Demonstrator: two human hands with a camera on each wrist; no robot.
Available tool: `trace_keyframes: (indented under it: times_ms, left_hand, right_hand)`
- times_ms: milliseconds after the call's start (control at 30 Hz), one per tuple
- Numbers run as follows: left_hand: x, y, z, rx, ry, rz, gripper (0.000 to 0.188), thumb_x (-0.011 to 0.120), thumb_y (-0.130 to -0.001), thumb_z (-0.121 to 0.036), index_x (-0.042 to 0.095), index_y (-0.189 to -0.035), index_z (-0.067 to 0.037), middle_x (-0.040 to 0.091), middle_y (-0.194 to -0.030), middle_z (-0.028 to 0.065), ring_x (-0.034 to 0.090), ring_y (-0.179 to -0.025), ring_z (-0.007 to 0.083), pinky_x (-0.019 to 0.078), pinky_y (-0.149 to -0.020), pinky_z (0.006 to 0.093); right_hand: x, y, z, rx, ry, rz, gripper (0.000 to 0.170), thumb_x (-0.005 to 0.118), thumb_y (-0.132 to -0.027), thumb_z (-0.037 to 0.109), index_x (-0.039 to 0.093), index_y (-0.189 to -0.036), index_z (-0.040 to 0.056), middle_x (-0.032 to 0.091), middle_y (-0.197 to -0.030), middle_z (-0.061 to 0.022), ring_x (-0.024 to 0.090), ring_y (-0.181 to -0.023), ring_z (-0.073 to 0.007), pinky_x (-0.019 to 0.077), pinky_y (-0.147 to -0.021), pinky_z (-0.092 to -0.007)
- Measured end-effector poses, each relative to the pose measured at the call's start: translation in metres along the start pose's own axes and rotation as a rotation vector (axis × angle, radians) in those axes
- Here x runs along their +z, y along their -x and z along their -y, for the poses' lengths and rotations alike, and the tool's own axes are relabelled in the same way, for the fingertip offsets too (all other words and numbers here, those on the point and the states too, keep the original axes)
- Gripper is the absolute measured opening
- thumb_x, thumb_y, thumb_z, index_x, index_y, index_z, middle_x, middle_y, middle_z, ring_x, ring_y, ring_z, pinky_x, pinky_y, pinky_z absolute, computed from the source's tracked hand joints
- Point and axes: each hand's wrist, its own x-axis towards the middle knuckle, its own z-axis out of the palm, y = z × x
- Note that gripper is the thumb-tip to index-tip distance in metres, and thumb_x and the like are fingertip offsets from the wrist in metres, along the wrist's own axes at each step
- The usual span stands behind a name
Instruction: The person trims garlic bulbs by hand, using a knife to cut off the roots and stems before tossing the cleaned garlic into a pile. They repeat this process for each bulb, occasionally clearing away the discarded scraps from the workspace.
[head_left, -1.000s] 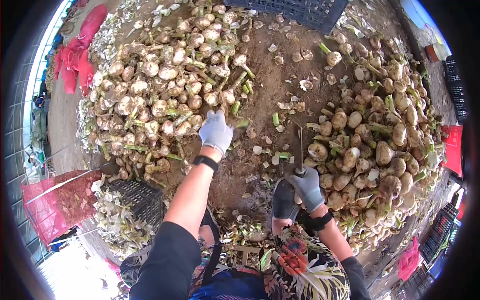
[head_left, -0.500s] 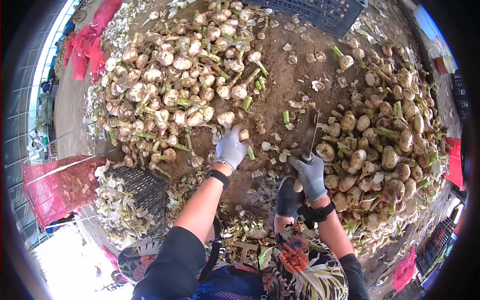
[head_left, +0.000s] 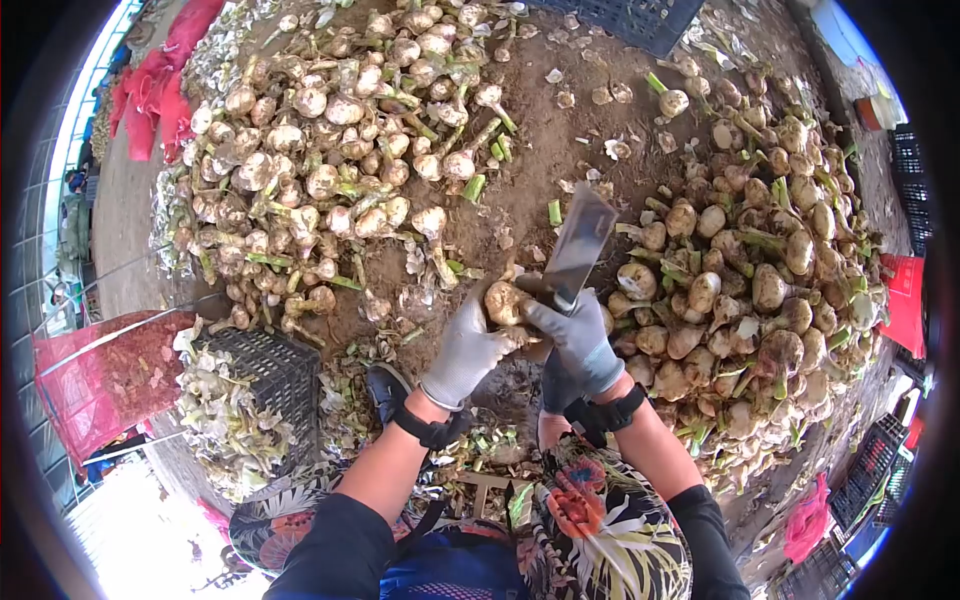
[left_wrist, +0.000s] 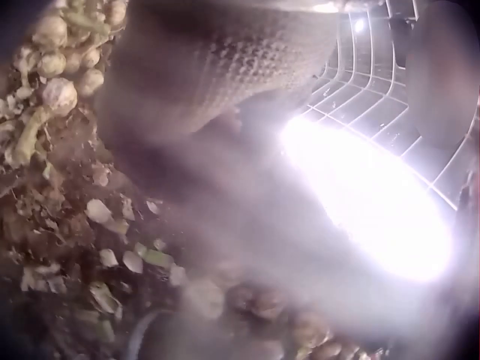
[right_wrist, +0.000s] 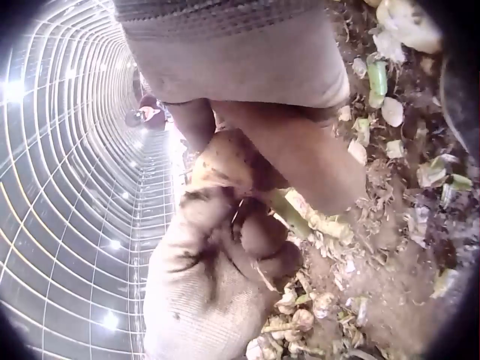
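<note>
In the head view my gloved left hand (head_left: 468, 350) grips a garlic bulb (head_left: 505, 303) in front of my knees. My gloved right hand (head_left: 582, 345) holds a cleaver (head_left: 584, 240) by its handle, the wide blade pointing up and away from me. Its fingers reach over to the right side of the bulb, so the two hands meet there. From the right wrist, the bulb (right_wrist: 225, 161) shows between both gloves, with a green stem (right_wrist: 291, 214) beside the fingers. The left wrist view is mostly glove (left_wrist: 217, 67) and glare.
One heap of garlic (head_left: 320, 150) spreads at the left, another heap (head_left: 760, 270) at the right. Peel scraps and cut stems litter the soil (head_left: 560, 130) between them. A black crate (head_left: 275, 375) with peelings stands at lower left, a dark crate (head_left: 640, 20) at the top.
My left hand has drawn back from the left heap with a bulb, toward my right hand. The right hand has moved up and left, turning the cleaver so its broad face shows.
</note>
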Motion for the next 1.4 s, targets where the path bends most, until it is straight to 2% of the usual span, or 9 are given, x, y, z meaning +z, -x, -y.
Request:
trace_keyframes:
  times_ms: [133, 233, 633, 800, 867, 1000, 1067, 1233, 1400]
  left_hand:
    - [-0.012, 0.002, -0.018, -0.134, 0.024, 0.009, 0.069, 0.080, -0.082, -0.010, 0.042, -0.139, 0.000, 0.060, -0.120, 0.0066, 0.060, -0.109, 0.0160, 0.0519, -0.094, 0.0311]
    - [-0.022, 0.010, -0.005, -0.156, 0.086, 0.034, 0.072, 0.079, -0.083, -0.012, 0.040, -0.142, 0.000, 0.061, -0.121, 0.0081, 0.060, -0.111, 0.0177, 0.0519, -0.096, 0.0330]
    - [-0.040, 0.013, -0.008, 0.039, 0.202, 0.223, 0.087, 0.083, -0.075, -0.041, 0.044, -0.140, 0.002, 0.058, -0.129, 0.0106, 0.055, -0.121, 0.0190, 0.0440, -0.106, 0.0350]
    - [-0.033, 0.015, -0.053, -0.368, 0.121, 0.329, 0.075, 0.086, -0.072, -0.030, 0.053, -0.132, 0.001, 0.063, -0.122, 0.0085, 0.062, -0.111, 0.0170, 0.0498, -0.099, 0.0327]
    - [-0.016, 0.025, -0.056, -0.118, 0.139, 0.453, 0.075, 0.087, -0.074, -0.027, 0.051, -0.133, 0.001, 0.065, -0.118, 0.0079, 0.062, -0.105, 0.0134, 0.0522, -0.093, 0.0292]
    - [-0.043, 0.011, -0.032, -0.163, 0.081, 0.281, 0.070, 0.084, -0.078, -0.024, 0.050, -0.136, -0.002, 0.065, -0.117, 0.0088, 0.063, -0.101, 0.0128, 0.0529, -0.089, 0.0267]
    - [-0.062, 0.000, -0.017, 0.872, -1.040, 0.459, 0.072, 0.082, -0.079, -0.025, 0.048, -0.138, -0.003, 0.064, -0.121, 0.0095, 0.062, -0.101, 0.0140, 0.0522, -0.089, 0.0271]
    - [-0.043, 0.024, -0.035, 0.036, -0.146, 0.270, 0.071, 0.079, -0.079, -0.025, 0.047, -0.137, -0.001, 0.061, -0.128, 0.0085, 0.059, -0.113, 0.0166, 0.0463, -0.102, 0.0318]
    - [-0.034, 0.035, -0.055, 0.059, -0.067, 0.252, 0.069, 0.081, -0.077, -0.027, 0.050, -0.134, 0.000, 0.065, -0.120, 0.0079, 0.061, -0.108, 0.0152, 0.0482, -0.098, 0.0308]
  right_hand:
    - [-0.015, 0.008, 0.005, -0.099, 0.354, 0.012, 0.027, 0.072, -0.088, 0.012, 0.068, -0.113, 0.0035, 0.071, -0.096, -0.0029, 0.066, -0.082, -0.0157, 0.0537, -0.071, -0.0305]
    - [-0.013, 0.019, 0.021, -0.426, 1.341, -0.010, 0.027, 0.070, -0.072, 0.012, 0.065, -0.099, 0.0155, 0.064, -0.084, -0.0099, 0.066, -0.080, -0.0326, 0.0527, -0.068, -0.0438]
    - [-0.002, 0.027, 0.016, -0.487, 1.454, 0.038, 0.028, 0.067, -0.069, 0.009, 0.063, -0.096, 0.0129, 0.063, -0.081, -0.0094, 0.064, -0.076, -0.0332, 0.0501, -0.065, -0.0443]
    - [-0.020, 0.017, 0.004, -0.313, 1.353, -0.105, 0.011, 0.064, -0.079, 0.010, 0.064, -0.090, 0.0139, 0.066, -0.076, -0.0129, 0.066, -0.069, -0.0352, 0.0522, -0.060, -0.0440]
    - [-0.049, 0.011, -0.007, -0.040, 1.355, -0.196, 0.016, 0.066, -0.080, 0.014, 0.067, -0.096, 0.0136, 0.069, -0.080, -0.0158, 0.068, -0.073, -0.0363, 0.0540, -0.063, -0.0438]
    - [-0.027, 0.033, -0.002, -0.212, 1.148, -0.211, 0.026, 0.070, -0.081, 0.019, 0.070, -0.105, 0.0094, 0.069, -0.087, -0.0195, 0.067, -0.081, -0.0393, 0.0548, -0.069, -0.0420]
    - [-0.006, 0.044, 0.013, -0.317, 1.109, -0.117, 0.029, 0.070, -0.077, 0.015, 0.069, -0.105, 0.0098, 0.069, -0.087, -0.0161, 0.067, -0.080, -0.0380, 0.0541, -0.068, -0.0431]
    - [0.011, 0.050, 0.019, -0.474, 1.431, 0.110, 0.036, 0.071, -0.067, 0.011, 0.063, -0.102, 0.0130, 0.064, -0.084, -0.0075, 0.066, -0.076, -0.0306, 0.0507, -0.068, -0.0426]
    - [0.004, 0.048, 0.006, -0.547, 1.344, 0.027, 0.037, 0.068, -0.069, 0.009, 0.066, -0.106, 0.0096, 0.064, -0.085, -0.0098, 0.064, -0.074, -0.0348, 0.0508, -0.064, -0.0434]
